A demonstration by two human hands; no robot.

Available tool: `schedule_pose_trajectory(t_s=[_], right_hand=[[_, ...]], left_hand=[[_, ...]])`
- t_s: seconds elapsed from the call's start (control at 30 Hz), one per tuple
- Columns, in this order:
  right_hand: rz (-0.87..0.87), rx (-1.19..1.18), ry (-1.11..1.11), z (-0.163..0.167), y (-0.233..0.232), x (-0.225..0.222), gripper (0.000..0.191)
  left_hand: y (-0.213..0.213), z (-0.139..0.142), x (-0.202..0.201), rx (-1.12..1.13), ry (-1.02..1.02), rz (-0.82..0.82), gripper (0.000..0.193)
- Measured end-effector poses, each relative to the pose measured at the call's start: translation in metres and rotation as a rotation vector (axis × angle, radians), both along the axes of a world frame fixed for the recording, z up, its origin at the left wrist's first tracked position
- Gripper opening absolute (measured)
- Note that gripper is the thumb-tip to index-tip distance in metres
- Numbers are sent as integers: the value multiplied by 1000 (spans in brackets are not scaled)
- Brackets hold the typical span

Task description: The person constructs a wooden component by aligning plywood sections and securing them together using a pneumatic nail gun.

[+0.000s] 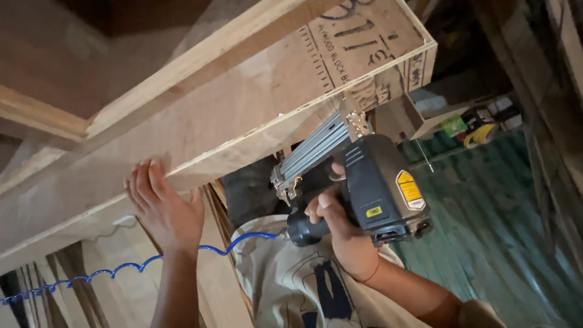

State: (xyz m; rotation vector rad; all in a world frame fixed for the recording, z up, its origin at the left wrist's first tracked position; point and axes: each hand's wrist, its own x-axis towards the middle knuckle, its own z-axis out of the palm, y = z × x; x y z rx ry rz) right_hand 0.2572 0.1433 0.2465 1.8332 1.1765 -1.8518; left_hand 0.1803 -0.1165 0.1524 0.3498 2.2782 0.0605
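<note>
Plywood is forming the long box panel overhead, and the left hand is pressing flat and open against its lower edge, seemingly bracing it. The right hand is gripping a black pneumatic nail gun, nose touching the panel's framed edge, blue coiled air hose trailing leftward.

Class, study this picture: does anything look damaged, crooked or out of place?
Nothing stands out. The left hand lies flat against the plywood panel, and the right hand grips the nail gun, its nose against the panel's edge.
</note>
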Motion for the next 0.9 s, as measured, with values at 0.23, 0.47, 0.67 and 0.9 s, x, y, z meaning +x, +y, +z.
schedule_pose_trajectory(t_s=[0.23, 0.47, 0.67, 0.9], right_hand=[[61, -22, -93, -1, 0, -2, 38], [-120, -18, 57, 6, -16, 22, 53], [86, -213, -76, 12, -57, 46, 19], [-25, -98, 13, 0, -65, 39, 60]], left_hand=[[2, 3, -3, 9, -7, -8, 98], [6, 4, -7, 81, 30, 4, 97], [2, 4, -8, 94, 7, 30, 97], [-4, 1, -9, 120, -5, 36, 96]])
